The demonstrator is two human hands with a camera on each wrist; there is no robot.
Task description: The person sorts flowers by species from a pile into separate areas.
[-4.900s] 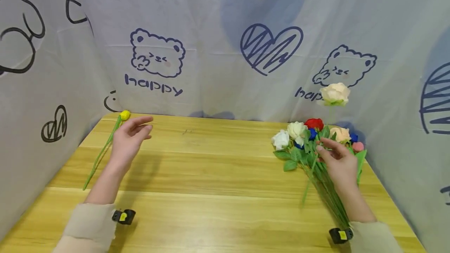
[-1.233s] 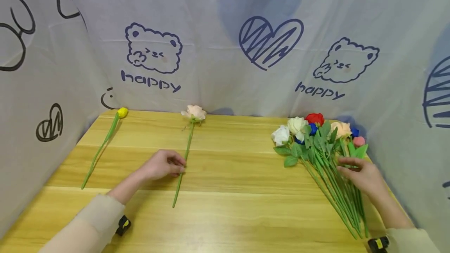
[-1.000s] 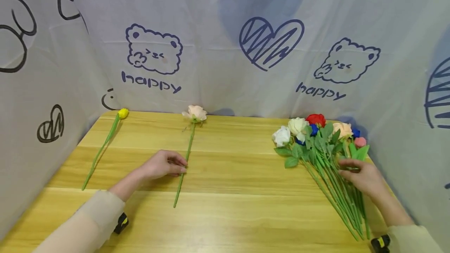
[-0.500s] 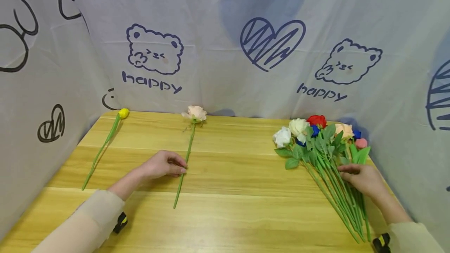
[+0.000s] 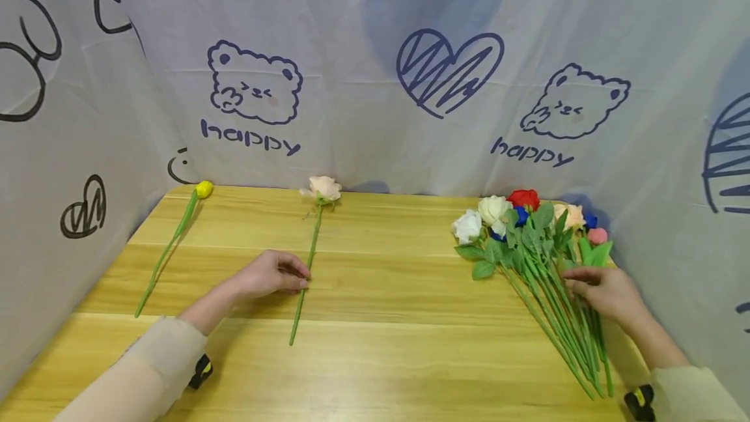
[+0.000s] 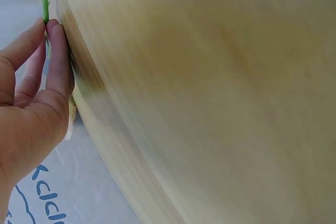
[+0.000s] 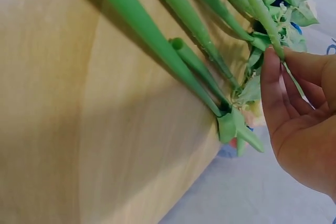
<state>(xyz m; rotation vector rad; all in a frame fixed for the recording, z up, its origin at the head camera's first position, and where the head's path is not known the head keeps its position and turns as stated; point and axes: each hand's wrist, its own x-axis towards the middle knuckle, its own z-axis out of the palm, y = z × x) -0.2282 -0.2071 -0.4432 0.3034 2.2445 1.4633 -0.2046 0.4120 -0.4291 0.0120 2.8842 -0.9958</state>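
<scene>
My left hand (image 5: 275, 275) pinches the green stem of a pale pink rose (image 5: 324, 189) that lies on the table, bloom toward the back. In the left wrist view the thumb and fingertips meet on that stem (image 6: 45, 3). On the right, a bunch of artificial flowers lies fanned out, with a red rose (image 5: 523, 198), white roses (image 5: 467, 227), a peach rose (image 5: 569, 216) and blue blooms (image 5: 521, 215). Over its stems (image 5: 553, 318) is my right hand (image 5: 603, 288). The right wrist view shows it pinching one flower stem (image 7: 257, 9); which bloom that stem bears is hidden.
A yellow tulip (image 5: 203, 189) on a long stem lies near the table's left edge. The wooden table (image 5: 398, 357) is closed in by printed cloth (image 5: 351, 103) at the back and both sides. Leaves (image 5: 484, 269) spread from the bunch's left side.
Earlier the right hand held up a pale rose; now that rose lies left of centre. The left hand has come from near the tulip to its stem, the right back to the bunch.
</scene>
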